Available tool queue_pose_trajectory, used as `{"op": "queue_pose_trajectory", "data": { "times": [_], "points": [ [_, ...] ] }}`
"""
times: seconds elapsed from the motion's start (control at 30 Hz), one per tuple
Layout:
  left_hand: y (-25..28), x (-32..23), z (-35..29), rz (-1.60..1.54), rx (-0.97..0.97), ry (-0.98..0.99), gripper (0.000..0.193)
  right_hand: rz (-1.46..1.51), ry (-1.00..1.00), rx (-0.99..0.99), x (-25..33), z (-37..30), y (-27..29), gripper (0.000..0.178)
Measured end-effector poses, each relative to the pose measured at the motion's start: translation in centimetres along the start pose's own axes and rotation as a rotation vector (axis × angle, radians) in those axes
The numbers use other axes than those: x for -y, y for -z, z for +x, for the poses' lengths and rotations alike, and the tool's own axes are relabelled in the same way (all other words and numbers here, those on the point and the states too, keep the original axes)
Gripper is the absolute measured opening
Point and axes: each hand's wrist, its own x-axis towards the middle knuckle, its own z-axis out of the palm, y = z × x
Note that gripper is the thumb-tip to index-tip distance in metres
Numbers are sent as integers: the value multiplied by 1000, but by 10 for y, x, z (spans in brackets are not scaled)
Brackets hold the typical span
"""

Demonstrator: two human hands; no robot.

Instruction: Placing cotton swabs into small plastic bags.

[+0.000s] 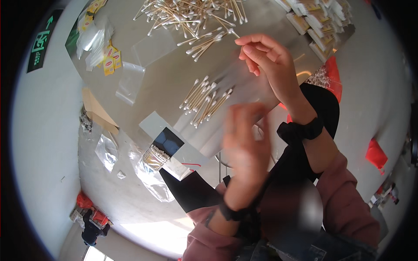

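My right hand (272, 65) is raised over the metal table with its fingers loosely bent and apart, and nothing shows between them. Its index fingertip is close to a cotton swab (234, 33) at the edge of a loose bunch. My left hand (247, 141) is smeared by motion near the table's front edge, so its fingers cannot be made out. Left of it lies a small group of wooden-stick cotton swabs (202, 98), roughly lined up. A large tangled pile of swabs (187, 15) spreads across the far side.
At the far right are stacked packs of swabs (320, 21). Clear plastic bags (130, 82) and yellow cards (112, 60) lie at the left. By the near left edge is an open box (156, 157) filled with swabs. A red bag (333, 78) hangs beyond the right edge.
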Motion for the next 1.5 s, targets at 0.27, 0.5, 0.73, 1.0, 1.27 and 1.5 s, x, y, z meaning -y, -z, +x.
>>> {"op": "queue_pose_trajectory", "data": {
  "times": [0.27, 0.5, 0.73, 1.0, 1.27, 1.5],
  "points": [
    [70, 69, 10, 402, 54, 79, 9, -27, 40, 54, 4, -4, -8, 19],
    [67, 74, 16, 335, 121, 74, 8, -51, -10, 53, 1, -5, -10, 17],
    [69, 77, 18, 442, 174, 47, 8, -38, 0, 76, -2, -5, -12, 17],
    [74, 54, 15, 229, 155, 78, 11, -83, -149, 429, 14, -18, -25, 21],
    [63, 27, 6, -427, 204, 478, 11, 75, -163, 332, 36, -30, -28, 12],
    [70, 20, -15, -89, 242, 235, 14, -403, -20, -189, 117, -81, 77, 12]
  ]
}}
